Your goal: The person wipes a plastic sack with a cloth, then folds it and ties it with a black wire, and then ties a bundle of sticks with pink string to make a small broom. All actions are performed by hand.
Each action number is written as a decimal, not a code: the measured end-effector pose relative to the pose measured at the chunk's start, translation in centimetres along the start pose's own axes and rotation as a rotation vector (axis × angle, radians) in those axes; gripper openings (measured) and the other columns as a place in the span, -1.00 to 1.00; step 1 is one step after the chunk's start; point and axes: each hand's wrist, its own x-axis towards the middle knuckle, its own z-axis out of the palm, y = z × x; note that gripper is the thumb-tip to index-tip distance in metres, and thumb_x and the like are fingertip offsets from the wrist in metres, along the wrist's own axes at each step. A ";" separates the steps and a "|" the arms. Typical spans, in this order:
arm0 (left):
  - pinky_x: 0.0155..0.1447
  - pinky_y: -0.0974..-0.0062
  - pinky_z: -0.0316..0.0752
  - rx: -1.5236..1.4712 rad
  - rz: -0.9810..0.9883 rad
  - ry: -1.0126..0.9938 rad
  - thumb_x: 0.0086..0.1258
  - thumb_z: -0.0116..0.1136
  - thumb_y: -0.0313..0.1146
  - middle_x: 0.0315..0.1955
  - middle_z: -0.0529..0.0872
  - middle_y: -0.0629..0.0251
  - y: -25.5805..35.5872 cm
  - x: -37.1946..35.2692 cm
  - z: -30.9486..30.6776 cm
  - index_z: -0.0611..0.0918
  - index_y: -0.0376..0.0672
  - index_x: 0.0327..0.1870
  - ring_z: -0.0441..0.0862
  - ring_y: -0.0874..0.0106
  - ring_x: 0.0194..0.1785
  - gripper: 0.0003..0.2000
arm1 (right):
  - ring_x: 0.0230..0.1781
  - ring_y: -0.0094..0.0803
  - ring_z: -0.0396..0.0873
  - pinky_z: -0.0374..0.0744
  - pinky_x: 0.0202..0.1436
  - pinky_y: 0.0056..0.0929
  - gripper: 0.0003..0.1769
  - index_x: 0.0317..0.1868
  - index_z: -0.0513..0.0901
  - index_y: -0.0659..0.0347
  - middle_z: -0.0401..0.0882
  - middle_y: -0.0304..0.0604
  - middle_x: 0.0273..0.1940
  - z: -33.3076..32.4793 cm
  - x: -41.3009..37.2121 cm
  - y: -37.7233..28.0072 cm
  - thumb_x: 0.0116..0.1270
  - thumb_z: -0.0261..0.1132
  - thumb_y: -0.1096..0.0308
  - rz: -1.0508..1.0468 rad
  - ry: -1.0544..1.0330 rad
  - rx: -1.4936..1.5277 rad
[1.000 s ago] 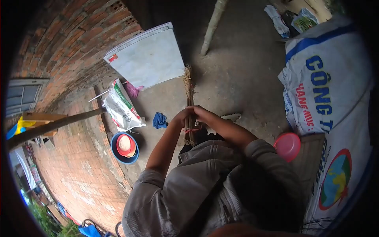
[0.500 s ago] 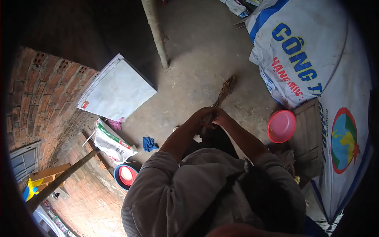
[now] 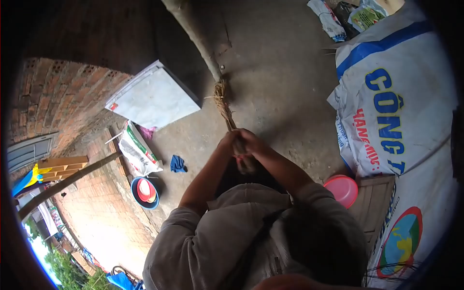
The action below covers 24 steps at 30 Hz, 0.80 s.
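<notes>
In the head view a twisted bundle of dry brown stalks (image 3: 223,102) stretches away from my body over the concrete floor. My left hand (image 3: 226,143) is wrapped around its near part. Right beside it, my right hand (image 3: 248,140) grips the same bundle, so the two hands nearly meet. Below the hands the thicker butt end (image 3: 245,165) sticks out toward my lap, with something reddish near it. The far tip of the bundle overlaps the foot of a pale wooden pole (image 3: 195,36).
Large white printed sacks (image 3: 372,121) fill the right side, with a pink basin (image 3: 341,191) near them. To the left are a white board (image 3: 153,96), a blue cloth (image 3: 178,163), a white-green sack (image 3: 137,150) and a blue basin (image 3: 145,203) holding a smaller red one.
Both hands have moved left in view with the bundle. Its tip has swung from pointing up-right to up-left, over the pole's foot. The view has also turned, showing more outdoors at lower left.
</notes>
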 end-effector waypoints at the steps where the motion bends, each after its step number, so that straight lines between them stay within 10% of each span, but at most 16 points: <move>1: -0.37 0.09 0.59 0.017 -0.117 -0.050 0.36 -0.05 -0.15 -0.36 0.58 0.02 1.5 -2.2 3.7 0.48 -0.24 -0.12 0.61 0.17 -0.39 -0.69 | -0.20 -0.37 0.60 0.57 -0.04 -0.36 -0.72 -0.11 0.53 0.30 0.61 -0.13 -0.22 -1.1 0.7 -2.1 0.39 0.03 0.26 0.247 0.010 0.181; 2: -0.24 0.13 0.60 -0.092 -0.065 -0.053 0.35 -0.01 -0.19 -0.29 0.58 0.03 1.9 -2.5 6.7 0.47 -0.24 -0.07 0.61 0.18 -0.30 -0.70 | -0.20 -0.37 0.60 0.57 -0.05 -0.36 -0.74 -0.11 0.52 0.30 0.60 -0.13 -0.22 -2.4 1.2 -4.2 0.38 0.05 0.27 0.493 0.023 0.363; 11: -0.12 0.14 0.56 0.322 -0.238 -0.495 0.14 0.24 -0.07 -0.25 0.58 0.19 8.7 6.1 22.0 0.56 -0.16 -0.15 0.57 0.30 -0.21 -0.61 | -0.20 -0.35 0.60 0.57 -0.06 -0.33 -0.79 -0.23 0.60 0.24 0.61 -0.12 -0.30 -11.9 2.0 -20.4 0.30 0.12 0.29 0.104 0.306 -0.139; 16: -0.31 0.33 0.61 0.401 -0.045 -0.723 0.24 0.15 -0.06 -0.41 0.59 0.23 13.5 13.4 24.8 0.57 -0.07 -0.14 0.58 0.34 -0.41 -0.69 | -0.22 -0.26 0.61 0.59 -0.14 -0.20 -0.78 -0.26 0.59 0.32 0.60 -0.06 -0.32 -14.9 9.6 -25.0 0.28 0.13 0.32 0.243 0.690 0.168; 17: -0.47 0.39 0.57 0.403 -0.197 -0.600 0.30 0.09 -0.09 -0.41 0.60 0.19 17.0 11.0 26.1 0.56 -0.12 -0.11 0.58 0.34 -0.48 -0.69 | -0.25 -0.24 0.61 0.60 -0.17 -0.18 -0.77 -0.24 0.58 0.33 0.60 -0.04 -0.34 -14.5 11.4 -25.8 0.28 0.13 0.32 0.280 0.587 0.144; 19: -0.54 0.30 0.54 0.425 0.110 -0.744 0.30 0.07 -0.12 -0.40 0.61 0.13 17.8 13.9 23.5 0.54 -0.21 -0.09 0.59 0.28 -0.49 -0.66 | -0.30 -0.21 0.61 0.60 -0.20 -0.14 -0.76 -0.19 0.55 0.32 0.59 -0.02 -0.36 -13.1 14.9 -26.5 0.30 0.12 0.30 0.360 0.467 0.202; 24: -0.38 0.21 0.60 -0.029 -0.132 -0.117 0.30 0.07 -0.26 -0.32 0.60 0.09 20.3 16.5 25.2 0.48 -0.21 -0.06 0.62 0.19 -0.38 -0.72 | -0.35 -0.25 0.60 0.59 -0.21 -0.20 -0.76 -0.17 0.52 0.27 0.60 -0.08 -0.34 -11.2 21.1 -29.0 0.32 0.10 0.26 0.430 0.307 0.140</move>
